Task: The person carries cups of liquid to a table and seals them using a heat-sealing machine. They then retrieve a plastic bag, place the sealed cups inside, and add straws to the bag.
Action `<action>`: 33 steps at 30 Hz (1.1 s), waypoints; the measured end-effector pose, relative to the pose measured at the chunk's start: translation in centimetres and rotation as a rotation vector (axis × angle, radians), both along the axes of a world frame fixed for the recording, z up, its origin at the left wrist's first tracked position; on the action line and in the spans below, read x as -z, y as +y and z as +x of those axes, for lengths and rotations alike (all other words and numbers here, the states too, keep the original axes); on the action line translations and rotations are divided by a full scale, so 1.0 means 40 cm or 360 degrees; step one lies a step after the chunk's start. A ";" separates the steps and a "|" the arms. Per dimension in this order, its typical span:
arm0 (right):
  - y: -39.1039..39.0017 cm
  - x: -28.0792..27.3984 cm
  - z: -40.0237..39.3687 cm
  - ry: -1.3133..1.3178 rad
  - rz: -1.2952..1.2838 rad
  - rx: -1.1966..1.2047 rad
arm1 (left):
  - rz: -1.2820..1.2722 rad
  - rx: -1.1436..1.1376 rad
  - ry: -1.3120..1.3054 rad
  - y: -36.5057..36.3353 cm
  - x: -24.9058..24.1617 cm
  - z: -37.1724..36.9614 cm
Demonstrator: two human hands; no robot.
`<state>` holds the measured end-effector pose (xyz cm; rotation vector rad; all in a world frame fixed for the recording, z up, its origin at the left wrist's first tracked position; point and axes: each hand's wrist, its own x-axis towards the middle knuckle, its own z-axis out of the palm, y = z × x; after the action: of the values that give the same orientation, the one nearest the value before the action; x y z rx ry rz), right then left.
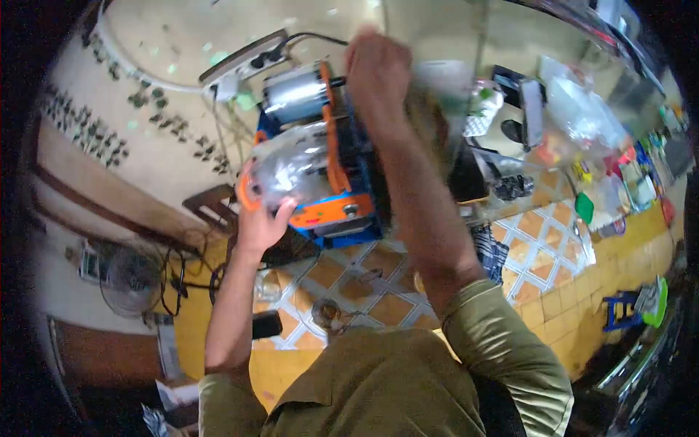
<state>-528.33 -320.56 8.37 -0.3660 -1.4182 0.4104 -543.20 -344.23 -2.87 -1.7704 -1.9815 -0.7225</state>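
Observation:
A blue and orange machine (pixel 328 211) stands in front of me, with a silver cylindrical part (pixel 295 95) at its far end. Clear plastic film (pixel 295 167) covers its middle. My left hand (pixel 264 227) is at the machine's near left corner, its thumb against the film beside the orange panel; the other fingers are mostly hidden. My right hand (pixel 378 62) is raised at the machine's far right side, fingers curled and blurred by motion. Whether anything is inside it cannot be made out.
A power strip (pixel 251 62) with plugged cables lies beyond the machine. Plastic bags (pixel 582 109) and mixed items crowd the right. A phone (pixel 267 325) lies near my left forearm, a fan (pixel 131 280) stands at left, and a blue stool (pixel 620 309) at right.

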 end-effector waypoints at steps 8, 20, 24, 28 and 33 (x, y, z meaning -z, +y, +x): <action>0.321 0.114 -0.173 -0.0819 0.0508 0.0544 | 0.0123 0.0058 -0.0094 0.002 -0.022 0.004; -0.422 0.827 0.042 -0.0029 -0.2760 -0.1482 | 0.0434 0.0282 -0.0204 0.008 -0.003 -0.016; -0.382 0.913 -0.033 0.0417 -0.2788 -0.1610 | 0.0401 0.0297 -0.0260 0.003 -0.016 -0.016; -0.457 0.929 0.028 0.0381 -0.2690 -0.1447 | 0.0422 0.0391 -0.0233 0.004 -0.019 -0.025; -0.564 0.936 0.144 0.0328 -0.2723 -0.1950 | 0.0603 0.0794 -0.0421 -0.019 -0.020 -0.041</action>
<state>-522.57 -343.11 -29.06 -0.7043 -0.5784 2.5831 -544.84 -344.97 -2.06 -2.0123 -1.4077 -1.4495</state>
